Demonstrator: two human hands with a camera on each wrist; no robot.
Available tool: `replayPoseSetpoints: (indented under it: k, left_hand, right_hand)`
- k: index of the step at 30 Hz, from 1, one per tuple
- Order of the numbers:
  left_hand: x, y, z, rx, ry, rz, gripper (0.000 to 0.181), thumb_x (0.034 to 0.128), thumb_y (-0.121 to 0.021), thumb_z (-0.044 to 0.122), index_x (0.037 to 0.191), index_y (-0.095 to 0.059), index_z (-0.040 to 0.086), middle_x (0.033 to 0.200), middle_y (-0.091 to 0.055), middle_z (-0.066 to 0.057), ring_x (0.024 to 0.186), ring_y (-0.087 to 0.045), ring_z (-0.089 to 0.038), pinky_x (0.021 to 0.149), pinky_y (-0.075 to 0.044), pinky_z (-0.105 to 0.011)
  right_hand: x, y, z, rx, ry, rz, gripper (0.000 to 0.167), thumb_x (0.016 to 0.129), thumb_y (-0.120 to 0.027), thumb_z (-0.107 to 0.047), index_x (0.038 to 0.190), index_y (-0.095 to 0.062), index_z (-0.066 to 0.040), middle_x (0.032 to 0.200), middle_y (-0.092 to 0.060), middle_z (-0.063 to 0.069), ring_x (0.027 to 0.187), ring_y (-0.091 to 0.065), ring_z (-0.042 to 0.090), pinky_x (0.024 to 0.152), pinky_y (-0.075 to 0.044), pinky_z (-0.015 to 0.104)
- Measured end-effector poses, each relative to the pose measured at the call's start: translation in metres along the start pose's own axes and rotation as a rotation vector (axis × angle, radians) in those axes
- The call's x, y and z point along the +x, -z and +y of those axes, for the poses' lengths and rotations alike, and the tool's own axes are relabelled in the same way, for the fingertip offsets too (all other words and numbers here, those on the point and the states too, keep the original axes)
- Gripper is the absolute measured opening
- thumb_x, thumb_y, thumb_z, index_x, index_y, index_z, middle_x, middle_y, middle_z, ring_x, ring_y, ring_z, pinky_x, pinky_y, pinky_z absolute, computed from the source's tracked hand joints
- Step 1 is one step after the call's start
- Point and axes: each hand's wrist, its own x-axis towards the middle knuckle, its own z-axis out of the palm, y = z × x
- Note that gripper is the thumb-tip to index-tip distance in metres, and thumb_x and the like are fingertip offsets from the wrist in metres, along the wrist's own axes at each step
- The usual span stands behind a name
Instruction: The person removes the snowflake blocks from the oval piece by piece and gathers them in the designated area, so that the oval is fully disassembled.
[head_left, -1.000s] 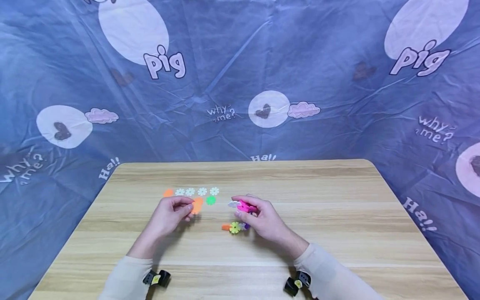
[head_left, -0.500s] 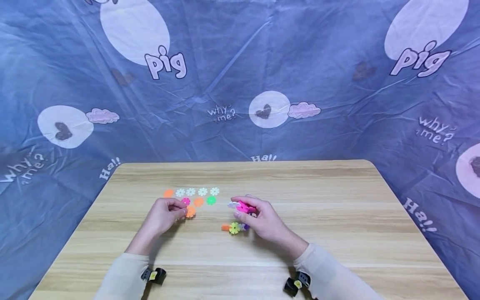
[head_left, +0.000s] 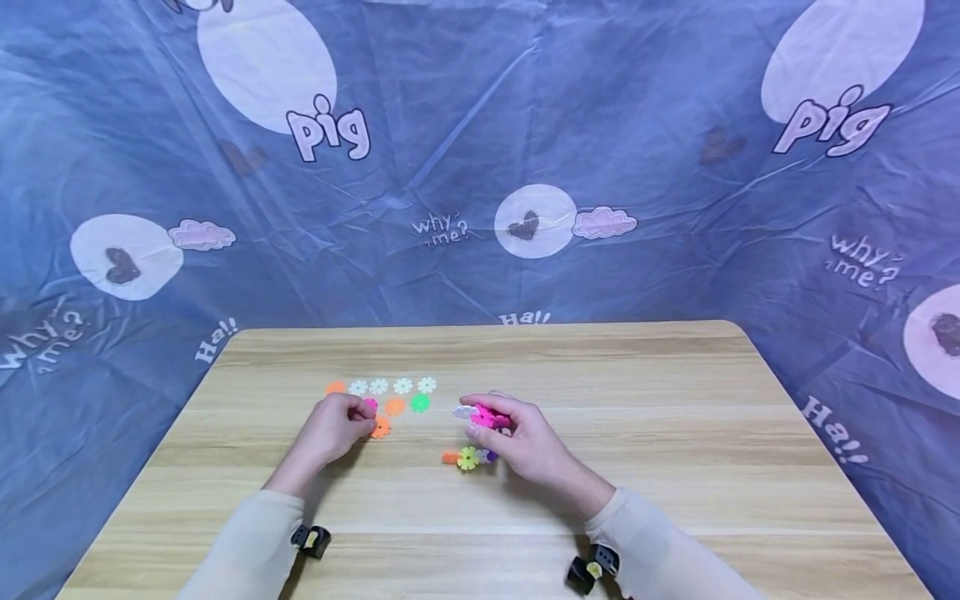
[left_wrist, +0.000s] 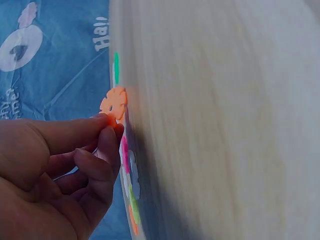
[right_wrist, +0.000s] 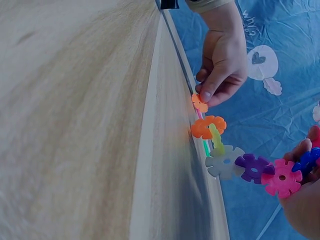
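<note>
An orange flower piece (head_left: 381,427), notched round its rim and with a hole at its centre, is to the left of the chain (right_wrist: 248,162) of coloured flower pieces, well apart from it. The left hand (head_left: 336,427) pinches it at one edge between thumb and finger, so most of the rim is free; whether it touches the desk (head_left: 675,467) I cannot tell. The right hand (head_left: 528,429) grips the chain by its pink and blue part, leaving the chain's far orange end piece (right_wrist: 201,128) free.

For joining, which looks like the step in hand, that edge pinch seems right: keep fingers off the notch to be used, turn the piece edge-on to its partner, line up notch with notch and push straight. The right hand would do best gripping close to the join, since the chain may flex at its links.

Beyond the chain and to its left lie a green piece (head_left: 420,402), another orange piece (head_left: 395,406), a pink piece (head_left: 371,405), partly hidden, and a row of white pieces (head_left: 403,386).
</note>
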Motion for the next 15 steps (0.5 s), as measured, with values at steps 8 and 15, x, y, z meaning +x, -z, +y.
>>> replayPoseSetpoints:
  k: [8,15]
  left_hand:
    - [0.0022,-0.0009,0.0022,0.076,-0.022,0.014,0.004,0.0931,-0.081,0.005,0.094,-0.077,0.004,0.089,-0.075,-0.006,0.083,-0.066,-0.017,0.079,-0.056,-0.036]
    - [-0.0022,-0.0019,0.0034,-0.099,-0.010,0.005,0.009,0.0994,-0.076,0.009,0.105,-0.080,0.004,0.094,-0.077,-0.008,0.078,-0.065,-0.018,0.066,-0.054,-0.029]
  right_hand:
    - [0.0001,-0.0010,0.0016,-0.019,-0.029,0.012,0.046,0.103,-0.074,-0.021,0.147,-0.066,-0.010,0.111,-0.074,0.011,0.115,-0.071,0.035,0.106,-0.058,0.045]
    - [-0.0004,0.0004,0.0008,-0.023,-0.022,0.021,0.044,0.103,-0.074,-0.020,0.146,-0.067,-0.010,0.110,-0.071,0.013,0.112,-0.070,0.035,0.099,-0.060,0.042]
